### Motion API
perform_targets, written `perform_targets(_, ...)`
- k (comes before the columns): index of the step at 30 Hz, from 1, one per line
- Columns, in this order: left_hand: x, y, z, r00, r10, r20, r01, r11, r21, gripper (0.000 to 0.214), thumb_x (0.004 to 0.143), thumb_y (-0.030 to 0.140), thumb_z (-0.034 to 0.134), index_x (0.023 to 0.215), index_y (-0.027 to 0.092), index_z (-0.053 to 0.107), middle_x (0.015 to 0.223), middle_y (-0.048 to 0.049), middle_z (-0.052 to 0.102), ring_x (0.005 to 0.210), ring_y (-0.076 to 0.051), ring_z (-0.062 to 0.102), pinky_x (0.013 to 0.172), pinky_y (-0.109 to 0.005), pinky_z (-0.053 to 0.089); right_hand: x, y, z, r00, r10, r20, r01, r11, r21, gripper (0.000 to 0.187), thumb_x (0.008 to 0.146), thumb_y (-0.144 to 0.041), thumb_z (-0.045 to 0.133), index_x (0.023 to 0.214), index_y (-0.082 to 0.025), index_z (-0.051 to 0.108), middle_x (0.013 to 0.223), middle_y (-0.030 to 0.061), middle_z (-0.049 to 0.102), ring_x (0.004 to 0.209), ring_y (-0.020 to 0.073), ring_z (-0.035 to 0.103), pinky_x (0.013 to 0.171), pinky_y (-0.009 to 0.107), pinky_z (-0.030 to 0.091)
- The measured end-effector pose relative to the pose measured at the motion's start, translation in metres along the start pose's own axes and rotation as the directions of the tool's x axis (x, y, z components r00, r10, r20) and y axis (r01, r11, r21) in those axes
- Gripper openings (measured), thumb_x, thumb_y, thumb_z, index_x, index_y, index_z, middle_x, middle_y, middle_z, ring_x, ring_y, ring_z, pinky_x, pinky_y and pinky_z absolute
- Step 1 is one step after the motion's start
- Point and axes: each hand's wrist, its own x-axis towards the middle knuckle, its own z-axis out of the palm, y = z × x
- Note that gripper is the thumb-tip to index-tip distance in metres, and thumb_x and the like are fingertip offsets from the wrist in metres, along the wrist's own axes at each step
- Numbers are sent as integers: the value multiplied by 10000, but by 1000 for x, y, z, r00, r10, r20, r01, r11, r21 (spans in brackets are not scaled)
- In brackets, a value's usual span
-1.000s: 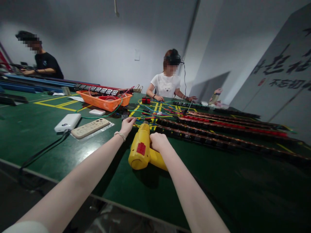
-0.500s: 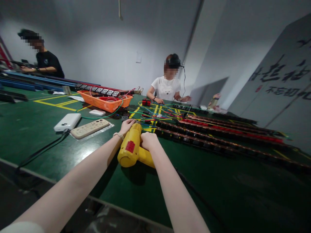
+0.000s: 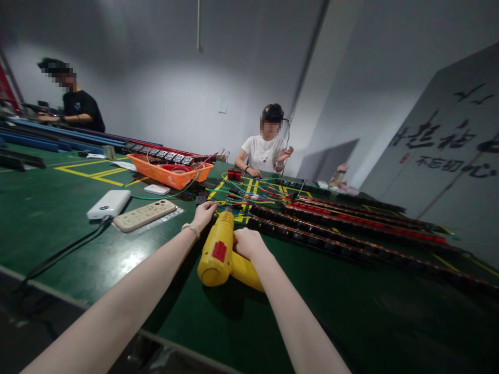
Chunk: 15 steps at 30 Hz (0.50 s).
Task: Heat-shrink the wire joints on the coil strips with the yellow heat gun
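Gripping the yellow heat gun (image 3: 219,239) by its handle with the right hand (image 3: 248,243), barrel just to its left, long axis running away, front end close beside the left hand (image 3: 204,214), that grip too small to tell!

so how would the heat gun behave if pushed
The heat gun would probably rock rather than roll freely, as its handle juts from the rounded body. It may feel back-heavy, being thickest opposite the nozzle. It looks hard-shelled, so likely stiff.
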Motion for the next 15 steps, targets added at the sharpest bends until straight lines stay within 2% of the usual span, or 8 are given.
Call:
perform_targets(9, -3, 3, 1, 1000, 16, -8, -16, 999, -39, 321, 678, 363, 519, 837, 116, 650, 715, -54, 617, 630, -121, 531, 541, -211, 392, -19, 25, -1, 997, 77, 23, -76, 997, -13, 246, 708, -202, 436, 870, -187, 621, 890, 93, 651, 823, 223, 609, 645, 279, 411)
perform_targets(15, -3, 2, 1, 999, 28, -14, -29, 998, -53, 341, 669, 390, 531, 838, 120, 654, 706, -52, 627, 632, -125, 538, 555, -216, 401, -32, 34, -3, 995, 101, 16, -101, 995, -25, 223, 711, -199, 432, 844, -189, 611, 849, 79, 651, 790, 213, 607, 623, 270, 393)
